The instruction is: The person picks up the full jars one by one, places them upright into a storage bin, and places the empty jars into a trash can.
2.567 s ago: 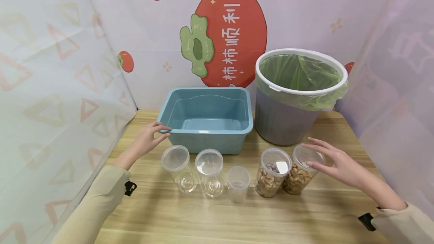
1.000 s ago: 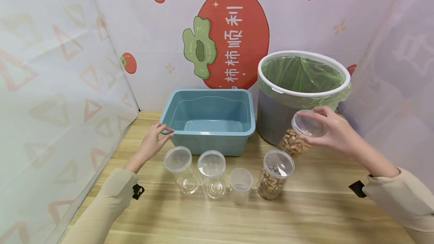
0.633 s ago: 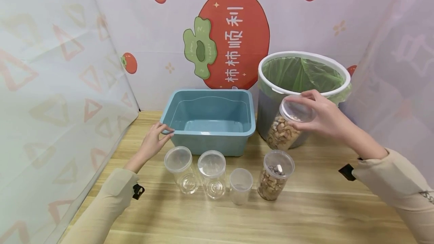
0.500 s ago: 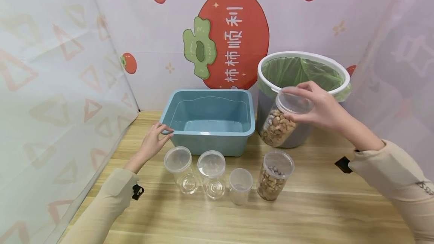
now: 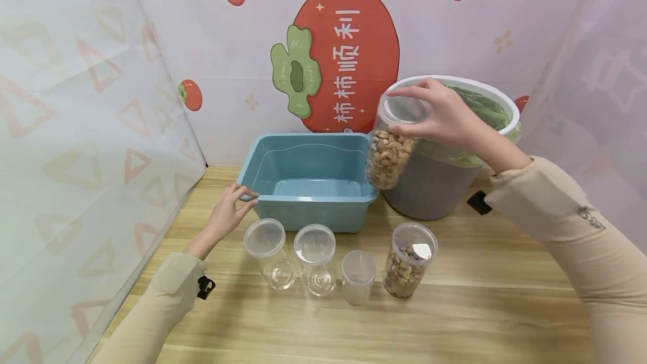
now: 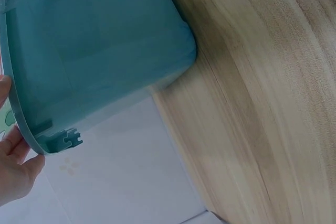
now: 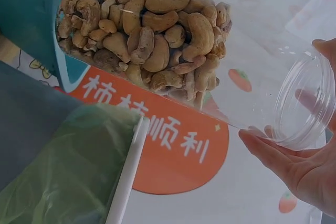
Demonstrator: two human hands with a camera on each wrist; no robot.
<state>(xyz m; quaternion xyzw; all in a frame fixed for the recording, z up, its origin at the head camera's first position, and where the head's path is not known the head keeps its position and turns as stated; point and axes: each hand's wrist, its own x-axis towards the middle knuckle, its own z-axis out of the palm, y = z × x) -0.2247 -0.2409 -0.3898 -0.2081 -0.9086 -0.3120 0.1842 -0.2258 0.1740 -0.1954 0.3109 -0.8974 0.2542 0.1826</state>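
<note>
My left hand [image 5: 226,213] pinches the front-left corner rim of a blue plastic basin [image 5: 308,215], its fingers and thumb at the rim in the left wrist view. With my right hand [image 5: 447,114] I grip a clear round jar of cashews [image 5: 388,156] near its top, thumb and fingers around the lid end. The jar is raised and tilted, its base overlapping the basin's right rim in the head view. Cashews [image 7: 157,35] fill roughly its lower half in the right wrist view.
A lidded nut jar [image 5: 404,274] stands front right. Beside it are a small translucent container [image 5: 358,282] and two clear lidded jars, a middle one [image 5: 315,257] and a left one [image 5: 268,246]. A grey bin [image 5: 429,190] with a green liner stands behind on the wooden table [image 5: 354,330].
My right hand has taken hold of the cashew jar, lifted it off the table and carried it left and up toward the basin. The left hand stays at the basin rim.
</note>
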